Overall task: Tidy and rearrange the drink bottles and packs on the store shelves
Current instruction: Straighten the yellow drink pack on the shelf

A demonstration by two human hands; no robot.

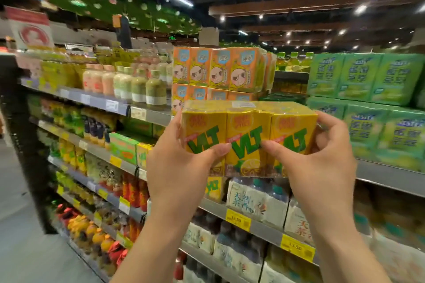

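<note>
A shrink-wrapped yellow VLT lemon tea pack [249,131] is held up in front of the shelves, level with the second shelf from the top. My left hand [181,165] grips its left end with the thumb across the front. My right hand [317,163] grips its right end, thumb on the front and fingers round the side. Behind the pack stand stacked orange cartoon-face drink packs [218,69]. To the right, green tea packs [368,80] are stacked two high. More yellow VLT cartons [215,188] sit on the shelf just below the held pack.
Small pink and green bottles [138,85] line the upper shelf at left. White bottled-tea packs [257,202] fill the shelf below my hands, above yellow price tags [238,219]. Lower left shelves hold several juice bottles [92,230]. The aisle floor [18,248] runs along the left.
</note>
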